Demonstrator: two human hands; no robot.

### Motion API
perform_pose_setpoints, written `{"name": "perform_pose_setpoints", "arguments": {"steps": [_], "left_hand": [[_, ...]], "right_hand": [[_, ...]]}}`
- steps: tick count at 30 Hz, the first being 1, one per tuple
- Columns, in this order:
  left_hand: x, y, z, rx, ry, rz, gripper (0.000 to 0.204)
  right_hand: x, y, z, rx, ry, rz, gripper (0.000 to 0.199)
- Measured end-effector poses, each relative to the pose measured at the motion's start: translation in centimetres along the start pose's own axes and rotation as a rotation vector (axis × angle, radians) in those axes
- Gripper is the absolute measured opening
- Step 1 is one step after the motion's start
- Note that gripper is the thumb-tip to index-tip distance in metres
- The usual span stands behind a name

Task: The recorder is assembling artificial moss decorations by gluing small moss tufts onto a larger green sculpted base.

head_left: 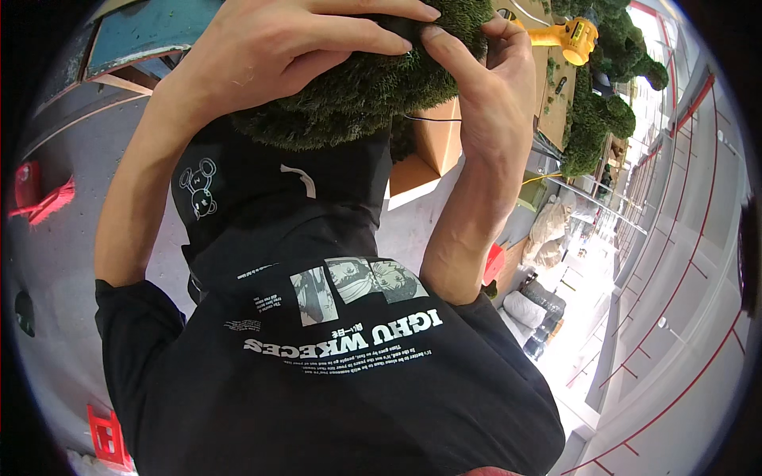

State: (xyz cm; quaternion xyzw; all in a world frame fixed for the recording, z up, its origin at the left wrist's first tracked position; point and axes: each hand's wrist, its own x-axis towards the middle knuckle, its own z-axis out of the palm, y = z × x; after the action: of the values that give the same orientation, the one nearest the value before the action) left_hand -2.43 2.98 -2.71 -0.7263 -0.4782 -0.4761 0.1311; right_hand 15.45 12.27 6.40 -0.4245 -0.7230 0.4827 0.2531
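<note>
A bushy dark-green piece of artificial foliage (349, 103) spreads across my lap at the top of the view. My left hand (294, 44) lies on it with fingers stretched toward the right, their tips pressed to the green surface. My right hand (488, 75) grips the foliage's right side, thumb on top and the other fingers bent at the edge. The left index fingertip and the right thumb nearly meet. Part of the piece passes out of the top edge.
A yellow power tool (567, 40) lies on the bench at right, near more green foliage (587, 131). A cardboard box (436, 143) and a thin black cable (432, 119) are beside my lap. At left are a blue-topped table (151, 36) and a red stool (109, 436).
</note>
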Motion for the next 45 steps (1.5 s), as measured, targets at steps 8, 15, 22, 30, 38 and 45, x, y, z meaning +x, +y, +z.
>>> {"name": "perform_pose_setpoints", "arguments": {"steps": [8, 15, 22, 30, 38, 45], "left_hand": [[0.3, 0.5, -0.5, 0.070, -0.058, 0.000, 0.024], [0.8, 1.0, -0.5, 0.099, -0.112, -0.065, 0.041], [0.7, 0.6, -0.4, 0.075, -0.085, -0.004, 0.033], [0.7, 0.5, -0.3, 0.139, -0.097, 0.012, 0.034], [1.0, 1.4, -0.3, 0.134, -0.156, -0.029, 0.035], [1.1, 1.4, -0.4, 0.154, -0.142, -0.011, 0.031]], "right_hand": [[-0.3, -0.3, -0.5, -0.158, 0.023, 0.022, 0.048], [-0.2, -0.3, -1.1, -0.208, 0.010, -0.068, 0.048], [-0.2, 0.2, -0.8, 0.026, 0.010, -0.037, 0.032], [-0.6, 0.5, -1.5, 0.101, -0.062, -0.093, 0.039], [-0.2, -0.1, -1.6, -0.028, -0.008, 0.063, 0.045], [0.0, -0.1, -1.4, 0.069, -0.056, 0.022, 0.043]]}}
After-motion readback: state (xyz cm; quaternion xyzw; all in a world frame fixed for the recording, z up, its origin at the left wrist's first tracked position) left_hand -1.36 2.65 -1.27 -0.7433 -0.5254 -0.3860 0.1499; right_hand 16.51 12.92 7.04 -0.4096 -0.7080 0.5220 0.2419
